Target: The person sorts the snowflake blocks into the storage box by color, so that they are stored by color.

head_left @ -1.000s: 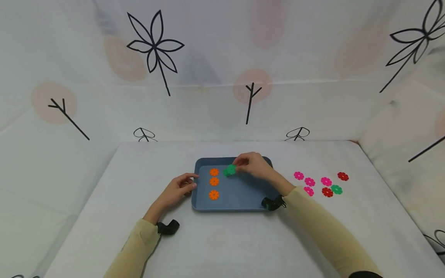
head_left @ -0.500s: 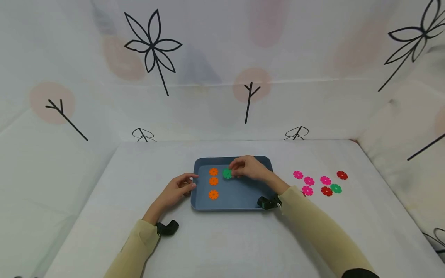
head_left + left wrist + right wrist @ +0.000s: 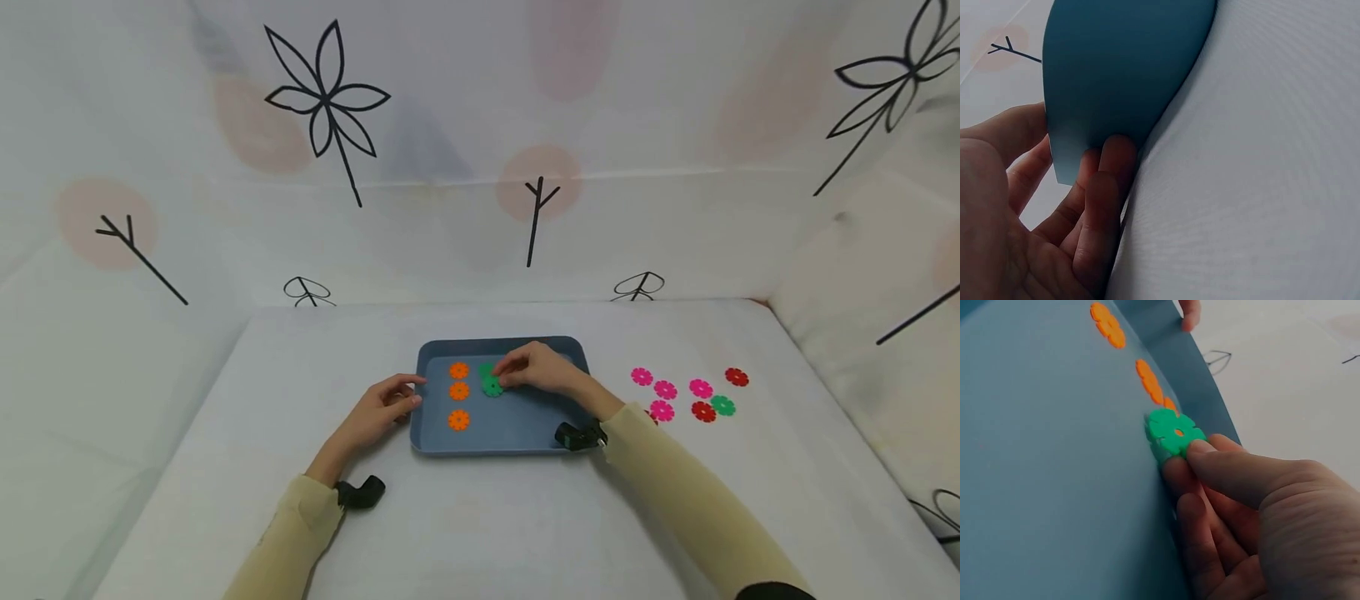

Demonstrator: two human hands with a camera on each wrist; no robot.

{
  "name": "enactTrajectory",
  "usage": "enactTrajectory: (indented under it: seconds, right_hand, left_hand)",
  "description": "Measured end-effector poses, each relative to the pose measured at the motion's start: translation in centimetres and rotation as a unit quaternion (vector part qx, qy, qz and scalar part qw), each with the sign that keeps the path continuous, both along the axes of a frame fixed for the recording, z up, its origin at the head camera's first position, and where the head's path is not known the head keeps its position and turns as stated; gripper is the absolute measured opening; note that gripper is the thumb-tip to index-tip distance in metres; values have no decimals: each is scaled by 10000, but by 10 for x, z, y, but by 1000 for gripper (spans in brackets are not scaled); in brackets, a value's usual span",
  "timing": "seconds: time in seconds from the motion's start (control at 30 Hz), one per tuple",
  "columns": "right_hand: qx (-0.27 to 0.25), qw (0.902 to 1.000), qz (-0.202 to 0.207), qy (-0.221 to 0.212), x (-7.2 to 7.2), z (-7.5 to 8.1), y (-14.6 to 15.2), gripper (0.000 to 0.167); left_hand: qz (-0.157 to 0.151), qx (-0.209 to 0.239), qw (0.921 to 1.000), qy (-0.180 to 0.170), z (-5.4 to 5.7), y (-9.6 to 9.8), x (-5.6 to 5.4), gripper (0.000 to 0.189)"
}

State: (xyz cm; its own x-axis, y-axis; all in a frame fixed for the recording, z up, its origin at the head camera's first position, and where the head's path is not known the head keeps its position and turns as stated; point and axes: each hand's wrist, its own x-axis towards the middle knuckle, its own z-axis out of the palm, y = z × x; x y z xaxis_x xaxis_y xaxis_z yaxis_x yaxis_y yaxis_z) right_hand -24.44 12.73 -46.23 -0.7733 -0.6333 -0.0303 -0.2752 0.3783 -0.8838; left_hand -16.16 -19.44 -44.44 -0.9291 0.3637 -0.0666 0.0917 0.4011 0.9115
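Between the thumb and fingers of my right hand [image 3: 536, 367] is a green flower-shaped disc [image 3: 1169, 428], held tilted just over the blue-grey tray [image 3: 517, 433]. A second green flower-shaped disc [image 3: 485, 368] lies behind it on the tray, partly covered by the fingers in the head view. To the left, three orange flower-shaped discs, such as the nearest orange disc [image 3: 459, 420], form a column inside the tray. My left hand [image 3: 386, 406] grips the tray's left rim; in the left wrist view its curled fingertips [image 3: 1118, 153] press the outer wall.
Right of the tray, on the white-covered table [image 3: 480, 525], lie several pink discs [image 3: 664, 390], red discs [image 3: 703, 412] and one green disc [image 3: 723, 406]. A patterned cloth wall [image 3: 450, 242] encloses the table at the back and sides.
My right hand has brought the green disc slightly down and nearer, so the second green disc shows behind it. The left hand stays at the tray's rim.
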Motion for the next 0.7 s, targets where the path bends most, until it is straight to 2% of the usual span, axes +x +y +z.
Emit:
enactTrajectory:
  seconds: [0.23,0.3,0.47,0.53,0.7]
  right_hand:
    - [57,9998,44,210,1,-1,1,18]
    - [53,9998,73,202,6,7,0,18]
    - [72,9997,62,238,6,6,0,17]
    - [95,9996,40,268,1,-2,2,17]
    - [268,9993,16,243,1,0,2,15]
  left_hand:
    - [43,-11,10000,-28,-1,2,0,35]
    - [63,-9,10000,-35,-1,2,1,36]
    - [47,-15,10000,-29,-1,3,0,37]
    - [34,-15,10000,-26,-1,2,0,37]
    - [19,-11,10000,-12,-2,3,-1,37]
